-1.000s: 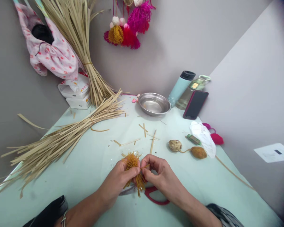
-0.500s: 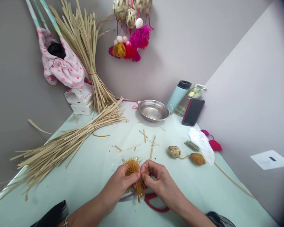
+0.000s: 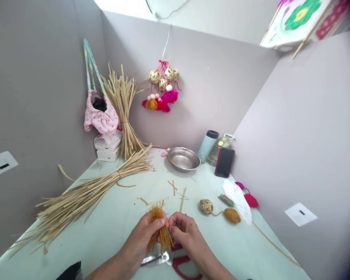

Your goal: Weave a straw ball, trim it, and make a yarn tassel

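Note:
A mustard-coloured yarn tassel (image 3: 163, 237) is gripped between the thumb and fingers of my left hand (image 3: 144, 235), its looped top up and its loose strands hanging down. Close against its right side, my right hand (image 3: 186, 231) has thumb and forefinger pinched together. Whatever lies between those fingertips is too small to make out. Scissors with red handles (image 3: 184, 268) lie on the table just below the hands, their blades pointing left and partly under the tassel.
Palm-like strips (image 3: 90, 194) lie bundled at left, another bundle (image 3: 125, 116) leaning behind. A metal bowl (image 3: 184, 159), blue flask (image 3: 208, 146) and phone (image 3: 224, 162) stand at the back. To the right sit a woven ball (image 3: 206, 206) and a brown yarn bundle (image 3: 232, 216). Woven-ball ornaments (image 3: 163, 83) hang on the wall.
The camera has tilted up, showing more wall and the partition's top. My left hand still holds the tassel, with the right hand beside it; more of the scissors shows below.

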`<state>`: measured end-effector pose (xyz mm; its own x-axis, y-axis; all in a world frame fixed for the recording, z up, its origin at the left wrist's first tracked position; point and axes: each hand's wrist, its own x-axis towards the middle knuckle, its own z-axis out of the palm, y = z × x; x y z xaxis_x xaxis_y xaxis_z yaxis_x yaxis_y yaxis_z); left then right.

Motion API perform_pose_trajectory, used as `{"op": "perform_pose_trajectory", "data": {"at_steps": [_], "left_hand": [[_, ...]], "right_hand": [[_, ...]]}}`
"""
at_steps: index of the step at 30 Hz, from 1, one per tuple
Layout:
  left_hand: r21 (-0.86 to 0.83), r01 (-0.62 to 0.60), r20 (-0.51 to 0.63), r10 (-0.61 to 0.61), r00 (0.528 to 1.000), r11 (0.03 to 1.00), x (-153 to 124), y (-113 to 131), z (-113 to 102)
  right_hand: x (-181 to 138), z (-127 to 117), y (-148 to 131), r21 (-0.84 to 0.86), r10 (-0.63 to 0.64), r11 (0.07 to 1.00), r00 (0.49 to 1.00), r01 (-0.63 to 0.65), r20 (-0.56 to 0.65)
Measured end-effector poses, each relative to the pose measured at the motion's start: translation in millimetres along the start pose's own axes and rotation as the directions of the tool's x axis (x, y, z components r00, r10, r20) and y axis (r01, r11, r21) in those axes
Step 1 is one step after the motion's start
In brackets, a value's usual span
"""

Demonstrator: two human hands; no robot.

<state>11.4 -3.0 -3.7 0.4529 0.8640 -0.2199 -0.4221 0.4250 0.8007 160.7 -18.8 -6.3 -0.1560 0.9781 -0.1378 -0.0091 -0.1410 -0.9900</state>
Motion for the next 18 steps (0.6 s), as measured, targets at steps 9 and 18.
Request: {"op": "perform_pose_trajectory", "data": {"at_steps": [9,18], "left_hand": [[-0.035,-0.108,-0.010,0.107,0.994,0.994,-3.6,2.1,-1.7],[0.074,-0.104,0.006,0.104,0.995,0.992,-4.0,-3.1,-2.4]], "right_hand": [[-1.4,0.7,-9.4,0.031,-0.125,0.992,0.992,0.125,-0.007],[0.4,-2.4,-4.6,0.018,-0.135,0.991,0.990,0.135,-0.028]]}}
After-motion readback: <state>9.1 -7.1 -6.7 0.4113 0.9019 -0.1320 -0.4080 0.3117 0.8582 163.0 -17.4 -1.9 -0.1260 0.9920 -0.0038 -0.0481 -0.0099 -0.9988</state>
